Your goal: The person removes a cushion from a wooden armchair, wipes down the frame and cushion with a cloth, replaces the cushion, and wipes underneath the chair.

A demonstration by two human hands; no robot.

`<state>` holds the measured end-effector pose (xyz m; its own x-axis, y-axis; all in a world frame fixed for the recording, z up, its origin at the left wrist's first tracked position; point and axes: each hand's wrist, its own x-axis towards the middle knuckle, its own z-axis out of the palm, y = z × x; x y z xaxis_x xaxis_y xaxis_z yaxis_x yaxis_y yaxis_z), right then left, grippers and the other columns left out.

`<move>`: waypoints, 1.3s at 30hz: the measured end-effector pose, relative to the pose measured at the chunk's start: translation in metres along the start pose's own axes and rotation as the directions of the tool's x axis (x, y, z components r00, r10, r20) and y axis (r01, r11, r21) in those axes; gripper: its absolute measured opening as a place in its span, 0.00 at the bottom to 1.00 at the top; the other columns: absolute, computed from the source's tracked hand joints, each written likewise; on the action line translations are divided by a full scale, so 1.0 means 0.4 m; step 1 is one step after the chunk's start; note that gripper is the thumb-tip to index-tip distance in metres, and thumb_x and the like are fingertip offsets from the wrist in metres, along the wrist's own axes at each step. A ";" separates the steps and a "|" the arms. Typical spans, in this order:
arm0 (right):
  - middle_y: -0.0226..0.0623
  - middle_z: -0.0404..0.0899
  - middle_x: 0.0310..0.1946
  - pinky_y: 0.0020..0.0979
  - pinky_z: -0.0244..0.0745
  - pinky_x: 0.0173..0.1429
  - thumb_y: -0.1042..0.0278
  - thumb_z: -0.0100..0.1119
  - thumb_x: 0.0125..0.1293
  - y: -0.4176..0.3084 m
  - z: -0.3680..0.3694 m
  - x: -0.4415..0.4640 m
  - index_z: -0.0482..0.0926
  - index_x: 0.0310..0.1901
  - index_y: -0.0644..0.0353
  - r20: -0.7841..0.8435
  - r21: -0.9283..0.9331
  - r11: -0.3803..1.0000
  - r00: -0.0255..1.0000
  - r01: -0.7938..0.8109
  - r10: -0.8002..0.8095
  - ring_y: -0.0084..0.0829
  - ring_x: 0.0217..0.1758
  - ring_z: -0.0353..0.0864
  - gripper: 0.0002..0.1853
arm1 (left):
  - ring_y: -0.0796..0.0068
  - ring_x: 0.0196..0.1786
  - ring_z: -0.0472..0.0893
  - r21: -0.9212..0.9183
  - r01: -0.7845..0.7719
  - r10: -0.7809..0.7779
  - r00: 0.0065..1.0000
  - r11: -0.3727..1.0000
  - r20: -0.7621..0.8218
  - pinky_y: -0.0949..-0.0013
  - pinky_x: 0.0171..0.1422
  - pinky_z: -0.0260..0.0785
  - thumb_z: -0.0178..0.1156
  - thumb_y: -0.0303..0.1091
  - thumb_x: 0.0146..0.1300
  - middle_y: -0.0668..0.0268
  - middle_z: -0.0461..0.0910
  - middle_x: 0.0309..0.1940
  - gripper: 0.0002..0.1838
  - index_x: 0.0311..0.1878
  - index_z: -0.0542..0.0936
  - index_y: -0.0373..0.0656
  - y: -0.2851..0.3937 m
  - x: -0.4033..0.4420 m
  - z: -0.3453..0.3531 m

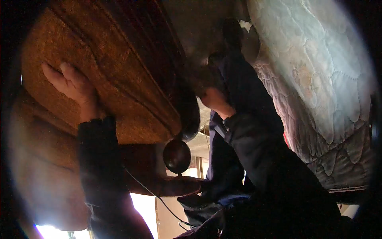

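My left hand [73,84] rests on a brown fabric cushion [131,103], its visible fingers apart and nothing in them. Near the middle, my right hand [217,101] is in front of my dark-clothed leg [252,91], close to the dark edge of the seat. Its fingertips fade into shadow, and whether they hold anything cannot be made out. Below the cushion's corner is a dark round knob [177,156] on a dark curved wooden part [171,185].
A pale quilted cover [318,71] hangs over the surface on the right. A thin dark cable [147,189] runs down beside my left sleeve. Bright light comes in at the bottom left. A small white scrap [246,26] lies near the top.
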<state>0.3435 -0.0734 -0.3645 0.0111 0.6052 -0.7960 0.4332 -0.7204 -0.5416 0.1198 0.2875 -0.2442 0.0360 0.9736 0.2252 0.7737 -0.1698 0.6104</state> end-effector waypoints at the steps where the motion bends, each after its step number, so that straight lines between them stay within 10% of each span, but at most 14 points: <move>1: 0.54 0.82 0.40 0.44 0.77 0.48 0.70 0.54 0.65 0.097 0.050 -0.017 0.82 0.49 0.57 0.073 0.560 0.823 0.995 -0.096 0.067 0.52 0.45 0.82 0.13 | 0.53 0.72 0.61 -0.031 0.016 -0.015 1.000 0.999 0.003 0.58 0.76 0.50 0.50 0.51 0.71 0.45 0.60 0.69 0.39 0.71 0.57 0.26 0.003 -0.005 0.003; 3: 0.52 0.83 0.40 0.43 0.78 0.48 0.72 0.54 0.65 0.094 0.029 -0.025 0.82 0.49 0.55 0.195 0.911 0.355 0.978 -0.209 0.076 0.50 0.44 0.83 0.13 | 0.54 0.72 0.61 -0.076 0.024 -0.024 1.000 0.997 0.003 0.58 0.76 0.50 0.50 0.51 0.71 0.46 0.61 0.69 0.38 0.71 0.58 0.26 -0.024 -0.012 0.004; 4: 0.49 0.84 0.40 0.40 0.78 0.48 0.73 0.54 0.64 -0.011 -0.070 0.000 0.82 0.49 0.55 0.300 0.575 0.758 0.941 -0.308 0.155 0.45 0.43 0.84 0.13 | 0.55 0.72 0.61 -0.128 0.020 -0.020 1.000 0.992 0.004 0.58 0.76 0.50 0.50 0.50 0.71 0.47 0.61 0.69 0.38 0.71 0.58 0.27 -0.039 -0.012 -0.001; 7: 0.37 0.84 0.37 0.35 0.79 0.48 0.72 0.59 0.61 -0.153 -0.200 0.053 0.82 0.45 0.59 0.200 0.093 0.978 0.966 -0.185 0.164 0.32 0.40 0.84 0.11 | 0.56 0.72 0.61 0.005 -0.085 0.085 0.996 0.996 0.013 0.58 0.76 0.50 0.51 0.50 0.71 0.47 0.62 0.69 0.37 0.70 0.59 0.27 -0.062 -0.008 -0.008; 8: 0.35 0.84 0.36 0.35 0.79 0.48 0.70 0.61 0.59 -0.270 -0.279 0.065 0.82 0.45 0.59 0.318 0.567 0.672 0.879 -0.477 0.356 0.31 0.39 0.83 0.11 | 0.56 0.71 0.61 0.048 -0.122 0.122 0.993 0.991 0.009 0.58 0.76 0.50 0.52 0.50 0.71 0.48 0.62 0.68 0.37 0.70 0.59 0.27 -0.061 -0.007 -0.004; 9: 0.35 0.84 0.36 0.35 0.79 0.48 0.70 0.61 0.59 -0.283 -0.300 0.077 0.82 0.45 0.59 0.318 0.560 0.678 0.880 -0.475 0.354 0.31 0.39 0.83 0.11 | 0.56 0.72 0.61 -0.026 -0.078 0.078 0.997 0.997 -0.005 0.57 0.76 0.50 0.52 0.50 0.70 0.47 0.61 0.69 0.37 0.70 0.59 0.27 -0.048 -0.011 -0.001; 13: 0.39 0.83 0.39 0.36 0.77 0.49 0.65 0.59 0.63 -0.334 -0.305 0.151 0.82 0.40 0.61 0.131 0.894 0.445 0.980 -0.053 -0.147 0.33 0.42 0.82 0.10 | 0.55 0.72 0.61 -0.113 0.000 -0.002 1.000 0.994 -0.012 0.57 0.76 0.51 0.52 0.50 0.70 0.47 0.61 0.70 0.38 0.71 0.59 0.27 -0.039 -0.002 0.002; 16: 0.39 0.82 0.46 0.38 0.76 0.54 0.63 0.64 0.59 -0.330 -0.278 0.171 0.80 0.47 0.64 -0.240 -0.068 0.812 0.781 0.579 -0.577 0.34 0.49 0.80 0.17 | 0.54 0.72 0.61 -0.121 0.052 -0.053 0.999 0.991 -0.005 0.57 0.76 0.51 0.52 0.50 0.70 0.47 0.60 0.70 0.38 0.71 0.58 0.27 -0.034 0.002 0.003; 17: 0.40 0.80 0.50 0.36 0.75 0.56 0.63 0.65 0.60 -0.317 -0.230 0.204 0.76 0.54 0.63 -0.226 0.410 0.890 0.967 0.201 -0.114 0.34 0.52 0.79 0.22 | 0.54 0.72 0.61 -0.115 0.050 -0.051 0.999 0.992 -0.011 0.57 0.76 0.51 0.52 0.50 0.70 0.47 0.60 0.70 0.38 0.71 0.58 0.27 -0.028 0.003 -0.001; 18: 0.41 0.78 0.54 0.34 0.73 0.57 0.63 0.65 0.62 -0.297 -0.194 0.229 0.71 0.61 0.61 0.020 0.758 0.612 0.946 -0.225 0.323 0.34 0.54 0.78 0.27 | 0.54 0.72 0.61 -0.082 0.048 -0.048 0.999 0.995 -0.009 0.57 0.76 0.51 0.52 0.50 0.70 0.46 0.60 0.70 0.38 0.71 0.58 0.27 -0.022 0.002 -0.003; 22: 0.42 0.79 0.52 0.36 0.73 0.58 0.58 0.67 0.60 -0.330 -0.232 0.212 0.72 0.60 0.62 -0.016 0.733 0.680 0.999 -0.012 0.034 0.34 0.55 0.78 0.28 | 0.52 0.73 0.59 -0.082 0.026 -0.025 1.000 0.996 0.016 0.55 0.77 0.49 0.52 0.46 0.71 0.47 0.57 0.73 0.37 0.73 0.55 0.30 -0.009 -0.006 0.000; 24: 0.47 0.81 0.50 0.41 0.75 0.56 0.53 0.67 0.57 -0.392 -0.251 0.228 0.73 0.58 0.60 -0.110 0.253 0.960 0.990 0.117 -0.091 0.42 0.54 0.81 0.30 | 0.52 0.73 0.59 -0.043 0.017 -0.017 1.000 0.999 0.007 0.55 0.77 0.49 0.52 0.46 0.71 0.46 0.56 0.73 0.36 0.72 0.56 0.30 -0.001 -0.006 0.002; 27: 0.52 0.82 0.47 0.46 0.76 0.54 0.50 0.67 0.54 -0.448 -0.266 0.285 0.74 0.57 0.57 -0.259 -0.182 0.966 0.939 0.183 -0.227 0.51 0.51 0.82 0.31 | 0.52 0.72 0.60 0.027 -0.019 0.020 1.000 0.999 -0.003 0.56 0.76 0.50 0.52 0.48 0.70 0.45 0.58 0.71 0.37 0.71 0.58 0.28 0.005 0.003 0.003; 39: 0.48 0.83 0.30 0.49 0.79 0.39 0.48 0.59 0.59 -0.186 -0.136 0.111 0.83 0.40 0.54 0.136 -0.431 0.878 0.976 0.211 -0.168 0.54 0.35 0.84 0.18 | 0.55 0.69 0.64 0.035 -0.092 0.092 0.996 0.995 -0.007 0.59 0.75 0.54 0.54 0.48 0.69 0.47 0.63 0.67 0.38 0.70 0.58 0.26 -0.047 -0.012 -0.019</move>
<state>0.3608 0.0255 -0.3446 -0.1845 0.6659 -0.7229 0.7706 -0.3585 -0.5269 0.1004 0.2848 -0.2511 0.1027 0.9529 0.2854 0.7886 -0.2529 0.5605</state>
